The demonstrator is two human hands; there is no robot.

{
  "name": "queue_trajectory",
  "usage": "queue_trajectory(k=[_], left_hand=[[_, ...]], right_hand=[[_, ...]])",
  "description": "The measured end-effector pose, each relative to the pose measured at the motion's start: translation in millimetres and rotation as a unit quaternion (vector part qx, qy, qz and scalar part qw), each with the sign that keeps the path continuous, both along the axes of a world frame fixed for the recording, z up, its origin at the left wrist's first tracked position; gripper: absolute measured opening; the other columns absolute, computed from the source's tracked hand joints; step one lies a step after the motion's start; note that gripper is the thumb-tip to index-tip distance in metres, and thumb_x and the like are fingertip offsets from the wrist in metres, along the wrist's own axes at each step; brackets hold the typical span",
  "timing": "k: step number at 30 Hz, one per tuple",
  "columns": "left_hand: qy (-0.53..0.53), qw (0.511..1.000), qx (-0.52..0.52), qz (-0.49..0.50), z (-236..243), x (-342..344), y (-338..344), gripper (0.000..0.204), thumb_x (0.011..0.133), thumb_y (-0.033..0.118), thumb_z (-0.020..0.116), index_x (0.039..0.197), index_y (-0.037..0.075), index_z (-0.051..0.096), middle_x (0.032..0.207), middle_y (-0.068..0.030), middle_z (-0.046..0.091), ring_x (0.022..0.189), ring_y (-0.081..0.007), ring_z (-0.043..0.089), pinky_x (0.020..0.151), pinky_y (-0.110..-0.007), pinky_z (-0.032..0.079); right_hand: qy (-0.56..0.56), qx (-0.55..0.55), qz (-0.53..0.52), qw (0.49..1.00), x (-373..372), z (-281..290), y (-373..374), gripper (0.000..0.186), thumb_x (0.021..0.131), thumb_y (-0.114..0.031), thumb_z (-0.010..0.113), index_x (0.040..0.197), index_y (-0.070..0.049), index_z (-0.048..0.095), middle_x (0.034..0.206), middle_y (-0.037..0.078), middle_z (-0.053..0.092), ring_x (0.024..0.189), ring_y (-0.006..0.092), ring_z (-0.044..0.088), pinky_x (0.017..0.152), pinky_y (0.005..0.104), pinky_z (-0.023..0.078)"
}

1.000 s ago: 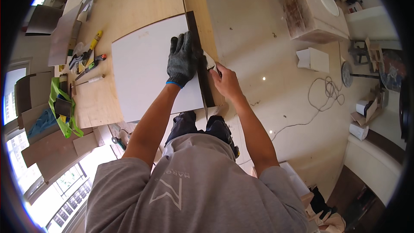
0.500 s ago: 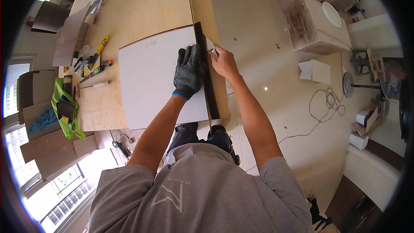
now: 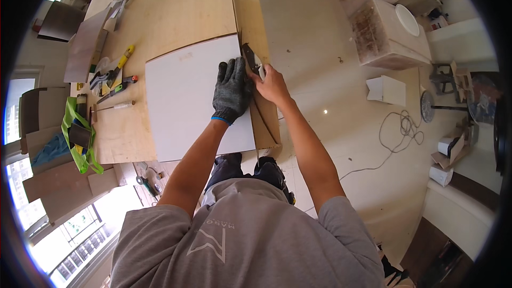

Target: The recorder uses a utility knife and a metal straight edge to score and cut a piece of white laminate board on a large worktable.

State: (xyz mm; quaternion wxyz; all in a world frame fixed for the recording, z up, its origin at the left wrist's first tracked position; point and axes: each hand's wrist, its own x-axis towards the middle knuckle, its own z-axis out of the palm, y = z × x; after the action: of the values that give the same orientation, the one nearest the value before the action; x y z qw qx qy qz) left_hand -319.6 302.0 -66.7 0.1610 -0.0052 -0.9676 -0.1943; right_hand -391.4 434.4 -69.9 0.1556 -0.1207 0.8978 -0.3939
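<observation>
My left hand (image 3: 231, 89), in a dark grey knitted glove with a blue cuff, lies flat on a white panel (image 3: 186, 98) along its right edge, fingers stretched forward. The panel rests on a light plywood worktop (image 3: 186, 8). Just past that edge my bare right hand (image 3: 272, 84) is closed on something small with a pale part, too hidden to name. A dark strip (image 3: 248, 56) shows ahead of its fingers, tilted beside the panel. A thin upright-looking sliver (image 3: 235, 12) runs forward from the panel's far right corner.
Left on the worktop lie a yellow-handled tool (image 3: 126, 57), a green and black tool (image 3: 118, 88) and a screwdriver-like tool (image 3: 117, 105). A bright green bag (image 3: 69, 133) hangs at the left edge. On the floor to the right are a cable (image 3: 392, 146) and a white box (image 3: 386, 90).
The dark strip that ran along the panel's right edge has turned and dropped, baring plywood there. My right hand has shifted slightly nearer; my left stays on the panel.
</observation>
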Motion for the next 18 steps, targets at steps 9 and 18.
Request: queue_trajectory(k=[9, 18], left_hand=[[0.001, 1.000, 0.015, -0.004, 8.0, -4.6, 4.5, 0.060, 0.088, 0.021, 0.057, 0.138, -0.006, 0.040, 0.140, -0.0255, 0.046, 0.134, -0.0412, 0.039, 0.116, -0.049, 0.022], [0.048, 0.993, 0.105, -0.008, 8.8, -1.9, 5.1, 0.060, 0.080, 0.021, 0.066, 0.132, -0.001, 0.047, 0.129, -0.0249, 0.053, 0.125, -0.0423, 0.046, 0.113, -0.050, 0.029]], right_hand=[[0.003, -0.090, -0.027, 0.996, 46.4, -6.9, 39.9, 0.047, 0.082, -0.028, 0.071, 0.112, 0.002, 0.052, 0.099, 0.028, 0.065, 0.097, 0.0468, 0.061, 0.081, 0.0485, 0.050], [-0.005, -0.038, -0.067, 0.997, 135.7, -9.0, 71.7, 0.043, 0.075, -0.019, 0.073, 0.109, 0.000, 0.055, 0.088, 0.021, 0.065, 0.079, 0.0364, 0.064, 0.072, 0.0419, 0.050]])
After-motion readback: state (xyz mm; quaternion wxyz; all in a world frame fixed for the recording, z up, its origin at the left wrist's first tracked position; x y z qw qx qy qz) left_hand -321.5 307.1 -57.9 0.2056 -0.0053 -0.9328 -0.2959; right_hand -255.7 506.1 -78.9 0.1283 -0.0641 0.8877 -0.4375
